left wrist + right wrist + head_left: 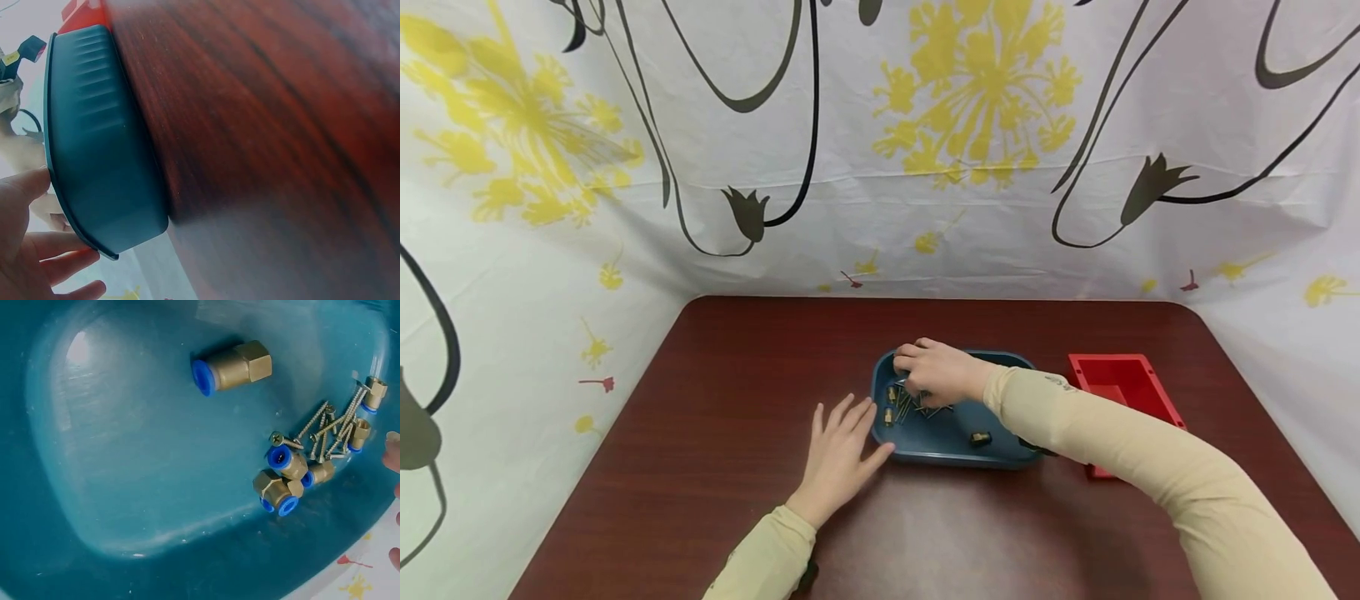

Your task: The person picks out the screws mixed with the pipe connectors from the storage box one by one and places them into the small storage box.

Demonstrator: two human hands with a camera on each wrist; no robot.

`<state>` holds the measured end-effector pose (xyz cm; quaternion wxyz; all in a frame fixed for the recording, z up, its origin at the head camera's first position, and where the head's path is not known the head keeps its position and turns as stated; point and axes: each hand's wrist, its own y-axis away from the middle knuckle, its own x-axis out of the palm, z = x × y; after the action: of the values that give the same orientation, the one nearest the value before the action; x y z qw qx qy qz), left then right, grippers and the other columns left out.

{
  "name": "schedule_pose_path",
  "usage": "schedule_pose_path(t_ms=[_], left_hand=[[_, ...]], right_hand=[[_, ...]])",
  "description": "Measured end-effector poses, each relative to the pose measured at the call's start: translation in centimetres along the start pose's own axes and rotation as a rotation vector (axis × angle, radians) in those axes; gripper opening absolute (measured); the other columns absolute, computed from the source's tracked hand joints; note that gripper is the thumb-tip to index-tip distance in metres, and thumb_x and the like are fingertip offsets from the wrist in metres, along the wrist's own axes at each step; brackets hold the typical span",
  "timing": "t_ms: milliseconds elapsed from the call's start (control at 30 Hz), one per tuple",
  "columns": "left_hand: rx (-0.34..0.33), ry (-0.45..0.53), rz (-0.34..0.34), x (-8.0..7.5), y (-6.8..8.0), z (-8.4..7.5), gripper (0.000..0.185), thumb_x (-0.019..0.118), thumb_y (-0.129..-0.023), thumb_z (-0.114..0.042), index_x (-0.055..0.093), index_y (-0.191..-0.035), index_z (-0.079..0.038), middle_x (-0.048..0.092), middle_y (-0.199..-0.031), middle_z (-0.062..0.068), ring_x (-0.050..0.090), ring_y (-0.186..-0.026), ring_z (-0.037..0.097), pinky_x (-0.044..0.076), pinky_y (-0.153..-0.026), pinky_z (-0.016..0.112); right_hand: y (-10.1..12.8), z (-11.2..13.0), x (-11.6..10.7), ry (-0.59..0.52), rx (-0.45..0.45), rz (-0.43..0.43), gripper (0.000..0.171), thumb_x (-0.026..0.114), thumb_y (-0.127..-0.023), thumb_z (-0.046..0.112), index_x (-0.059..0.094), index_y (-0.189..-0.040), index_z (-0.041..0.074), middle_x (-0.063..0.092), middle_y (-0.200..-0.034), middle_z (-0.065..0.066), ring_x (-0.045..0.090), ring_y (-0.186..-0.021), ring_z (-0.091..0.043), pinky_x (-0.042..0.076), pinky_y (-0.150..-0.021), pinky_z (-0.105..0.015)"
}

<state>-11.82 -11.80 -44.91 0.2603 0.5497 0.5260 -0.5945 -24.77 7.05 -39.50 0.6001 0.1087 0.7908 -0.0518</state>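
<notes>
- Left hand (837,454) lies flat on the bench (700,467), fingers straight, tips touching the blue tray's (951,446) left rim.
- Right hand (936,372) reaches into the tray over screws (325,434) and brass fittings (284,478); whether its grip holds any, I cannot tell.
- Red box (1123,383) sits right of that hand.

A staged sorting station rather than a lived-in room: a dark red-brown desk (715,467) fills the lower half of the frame, closed in at the back and on both sides by a white sheet (880,125) printed with yellow flowers and black stems. Near the centre stand a blue tray (951,446) of brass fittings (232,365) and screws (325,428), and a red bin (1123,383) at right, suggesting light workshop work.
</notes>
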Motion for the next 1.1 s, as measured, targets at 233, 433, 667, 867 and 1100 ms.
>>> schedule_pose_path(t_ms=[233,433,667,867,1100], left_hand=[[0.003,0.004,0.0,0.0,-0.1,0.1,0.059,0.051,-0.083,-0.051,0.053,-0.123,-0.008,0.048,-0.126,0.005,0.032,-0.122,0.026,0.013,-0.095,0.057],[0.013,0.0,-0.023,0.2,-0.2,0.1,0.058,0.053,-0.082,-0.051,0.055,-0.121,-0.008,0.049,-0.125,0.005,0.034,-0.121,0.027,0.014,-0.094,0.058],[0.012,0.001,-0.016,0.1,-0.1,0.0,0.059,0.053,-0.082,-0.051,0.055,-0.122,-0.008,0.048,-0.126,0.005,0.033,-0.121,0.026,0.015,-0.094,0.058],[-0.001,0.004,-0.007,0.0,0.0,0.1,0.059,0.052,-0.082,-0.052,0.054,-0.123,-0.009,0.048,-0.126,0.004,0.032,-0.122,0.025,0.014,-0.095,0.058],[-0.005,0.005,0.003,0.0,0.0,0.2,0.06,0.051,-0.082,-0.052,0.054,-0.123,-0.009,0.048,-0.127,0.004,0.032,-0.122,0.025,0.013,-0.095,0.058]], right_hand=[[-0.8,0.0,0.4,-0.022,-0.008,0.038,0.005,0.072,-0.072,0.03,0.07,-0.073,0.026,0.051,-0.1,0.0,0.042,-0.098,-0.019,0.037,-0.075,-0.035],[-1.4,0.0,0.7,-0.018,-0.018,0.04,0.004,0.072,-0.073,0.028,0.07,-0.07,0.025,0.052,-0.097,0.001,0.043,-0.094,-0.018,0.037,-0.072,-0.034],[-1.7,0.4,1.4,-0.011,0.012,0.136,0.007,0.071,-0.073,0.026,0.068,-0.067,0.026,0.052,-0.098,0.001,0.043,-0.096,-0.018,0.038,-0.073,-0.035],[-2.0,0.7,2.2,0.0,0.024,0.163,0.008,0.072,-0.072,0.025,0.067,-0.066,0.026,0.052,-0.098,0.002,0.044,-0.095,-0.017,0.039,-0.073,-0.034],[-2.1,0.9,2.5,0.038,0.042,0.167,0.005,0.074,-0.071,0.026,0.069,-0.07,0.024,0.052,-0.097,0.002,0.044,-0.091,-0.017,0.04,-0.072,-0.033]])
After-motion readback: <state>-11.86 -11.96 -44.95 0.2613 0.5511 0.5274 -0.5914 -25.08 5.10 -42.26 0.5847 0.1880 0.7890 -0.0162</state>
